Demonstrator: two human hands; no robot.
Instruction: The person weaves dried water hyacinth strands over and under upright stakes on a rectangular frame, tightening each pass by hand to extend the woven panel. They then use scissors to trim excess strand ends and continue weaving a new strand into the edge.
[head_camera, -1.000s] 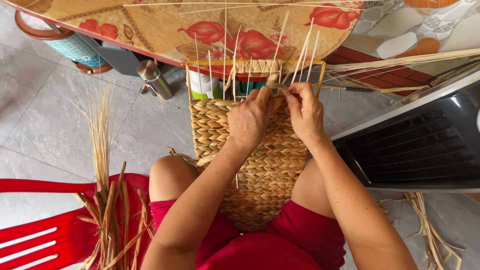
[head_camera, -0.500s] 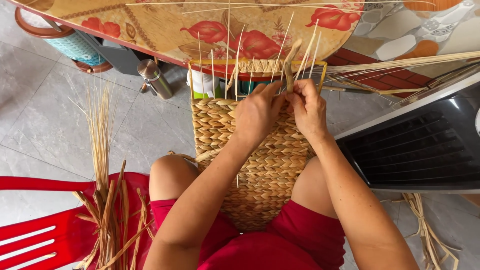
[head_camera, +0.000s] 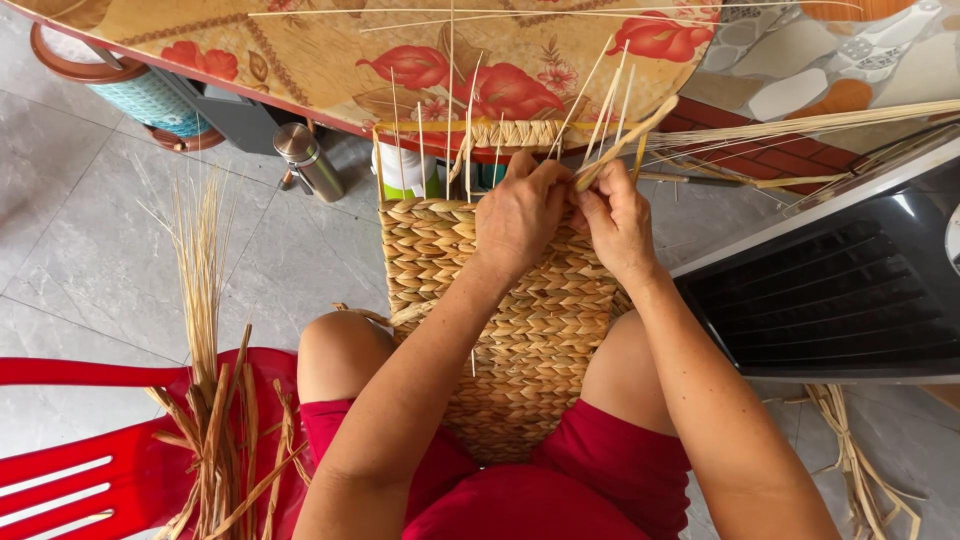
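A woven straw basket (head_camera: 520, 320) rests between my knees, its upper edge unfinished with several thin upright stakes (head_camera: 610, 95) sticking out. My left hand (head_camera: 520, 215) grips the basket's top edge and pinches the weave. Beside it and touching, my right hand (head_camera: 618, 220) holds a flat straw strand (head_camera: 630, 135) that angles up to the right from my fingers. Both hands meet at the basket's rim, just under the edge of the flowered table (head_camera: 330, 60).
A red plastic chair (head_camera: 90, 450) at lower left carries a bundle of loose straw (head_camera: 205, 330). A metal flask (head_camera: 310, 160) and a teal bin (head_camera: 150, 100) stand under the table. A black slatted appliance (head_camera: 840, 290) sits at right, more straw on the floor beneath (head_camera: 860, 470).
Both hands have shifted slightly along the rim, and the strand in my right hand now points up to the right instead of lying low across the stakes.
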